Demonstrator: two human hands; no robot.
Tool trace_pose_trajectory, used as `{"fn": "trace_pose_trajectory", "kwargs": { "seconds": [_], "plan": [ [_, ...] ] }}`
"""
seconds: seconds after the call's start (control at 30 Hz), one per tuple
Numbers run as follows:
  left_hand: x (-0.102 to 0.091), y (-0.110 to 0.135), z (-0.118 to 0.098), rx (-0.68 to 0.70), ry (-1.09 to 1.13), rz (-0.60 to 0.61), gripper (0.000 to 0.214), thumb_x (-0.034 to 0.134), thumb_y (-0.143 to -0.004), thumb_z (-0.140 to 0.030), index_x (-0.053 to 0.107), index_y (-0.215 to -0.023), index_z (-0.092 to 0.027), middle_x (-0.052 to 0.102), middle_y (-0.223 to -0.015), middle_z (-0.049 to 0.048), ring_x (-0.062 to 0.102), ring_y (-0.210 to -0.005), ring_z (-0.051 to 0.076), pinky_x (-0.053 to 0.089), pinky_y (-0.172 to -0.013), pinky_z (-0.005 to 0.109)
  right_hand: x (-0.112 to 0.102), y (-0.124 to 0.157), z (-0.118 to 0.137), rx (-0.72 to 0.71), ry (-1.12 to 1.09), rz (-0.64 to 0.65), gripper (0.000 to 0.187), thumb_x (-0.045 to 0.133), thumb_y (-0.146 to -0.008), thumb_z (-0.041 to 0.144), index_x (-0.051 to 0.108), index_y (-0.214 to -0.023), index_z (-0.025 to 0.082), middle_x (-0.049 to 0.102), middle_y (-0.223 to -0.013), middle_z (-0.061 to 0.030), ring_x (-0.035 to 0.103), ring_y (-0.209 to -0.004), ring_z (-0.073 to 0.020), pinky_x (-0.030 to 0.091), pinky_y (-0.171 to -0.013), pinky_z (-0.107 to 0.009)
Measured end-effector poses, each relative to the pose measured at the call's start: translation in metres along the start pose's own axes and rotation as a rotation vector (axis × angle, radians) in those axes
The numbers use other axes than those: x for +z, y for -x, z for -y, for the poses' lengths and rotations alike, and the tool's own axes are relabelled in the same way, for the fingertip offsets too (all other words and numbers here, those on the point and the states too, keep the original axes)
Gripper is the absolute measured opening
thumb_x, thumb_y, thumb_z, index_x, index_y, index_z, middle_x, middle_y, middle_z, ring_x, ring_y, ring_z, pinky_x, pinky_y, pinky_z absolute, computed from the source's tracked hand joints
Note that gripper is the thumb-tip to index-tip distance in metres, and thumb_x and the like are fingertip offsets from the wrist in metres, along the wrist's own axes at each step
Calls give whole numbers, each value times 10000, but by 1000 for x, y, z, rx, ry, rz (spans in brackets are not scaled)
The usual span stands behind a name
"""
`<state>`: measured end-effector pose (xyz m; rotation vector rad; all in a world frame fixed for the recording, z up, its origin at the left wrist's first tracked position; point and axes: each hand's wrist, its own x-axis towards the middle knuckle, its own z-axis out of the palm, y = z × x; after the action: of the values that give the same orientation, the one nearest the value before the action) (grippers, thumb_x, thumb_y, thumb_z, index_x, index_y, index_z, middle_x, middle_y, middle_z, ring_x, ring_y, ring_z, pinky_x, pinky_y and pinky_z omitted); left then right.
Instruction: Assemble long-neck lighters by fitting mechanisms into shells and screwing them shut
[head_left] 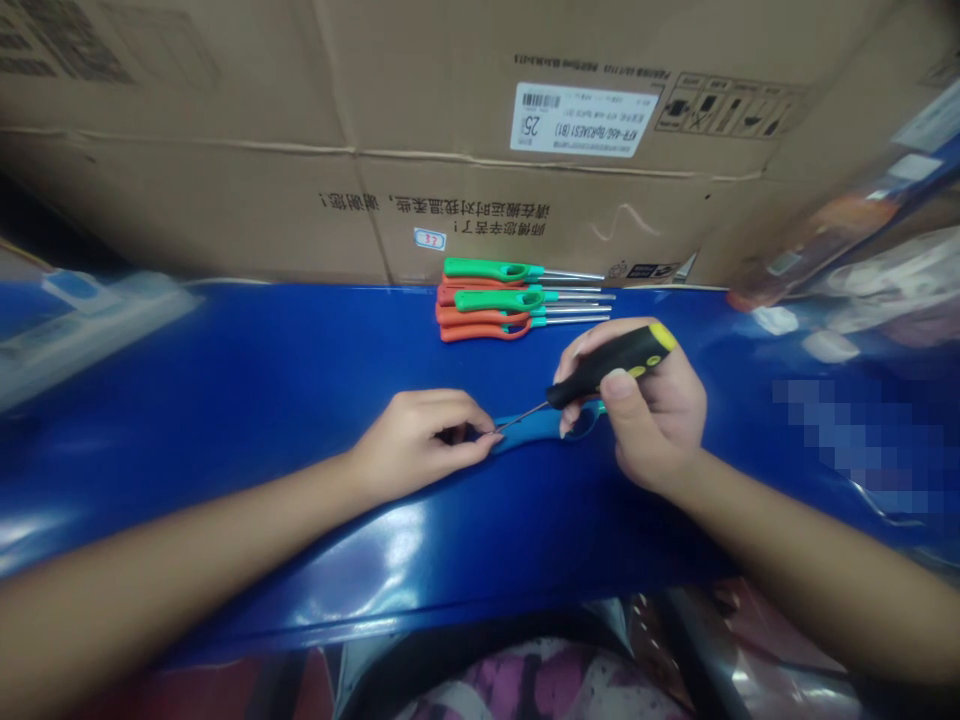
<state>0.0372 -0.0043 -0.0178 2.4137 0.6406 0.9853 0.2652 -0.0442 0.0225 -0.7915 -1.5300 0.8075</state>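
Note:
My right hand (651, 408) is closed around a screwdriver (611, 365) with a black and yellow handle; its thin shaft points left and down. The tip meets a blue lighter-like tool (534, 426) lying on the blue table (262, 400). My left hand (421, 440) pinches the left end of that blue tool, fingers pressed together right where the screwdriver tip lands. The tool's right end is also tucked under the fingers of my right hand.
A stack of several green and orange tools (495, 300) with metal nozzles lies at the back of the table. A big cardboard box (450, 130) stands behind it. Clear plastic bags (82, 320) lie at the left, and more packaging (862, 290) at the right.

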Motion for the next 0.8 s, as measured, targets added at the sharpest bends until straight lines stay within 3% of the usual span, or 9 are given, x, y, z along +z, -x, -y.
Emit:
{"fn": "trace_pose_trajectory", "kwargs": {
  "seconds": [0.47, 0.63, 0.8],
  "plan": [
    [-1, 1, 2, -4, -13, 3, 121, 696, -910, -264, 749, -866, -165, 750, -806, 37, 680, -681, 116, 533, -641, 188, 1, -3, 0, -22, 19, 63, 169, 545, -992, 388, 553, -1098, 256, 648, -925, -14, 616, -574, -99, 550, -520, -255],
    [-2, 1, 3, -18, -9, 18, 113, 701, -906, -274, 760, -882, -179, 758, -824, 29, 694, -687, 116, 545, -653, 185, 4, -1, -1, -83, 17, 60, 406, 634, -943, 275, 407, -1273, 342, 680, -969, 3, 666, -673, -124, 567, -574, -259],
    [-3, -1, 3, 12, 23, 29, 120, 709, -905, -281, 770, -867, -184, 771, -823, 31, 712, -682, 121, 557, -647, 182, 1, 0, -2, -119, 11, 110, 440, 647, -927, 266, 422, -1294, 354, 701, -1055, -20, 690, -716, -156, 574, -551, -289]
  ]
}}
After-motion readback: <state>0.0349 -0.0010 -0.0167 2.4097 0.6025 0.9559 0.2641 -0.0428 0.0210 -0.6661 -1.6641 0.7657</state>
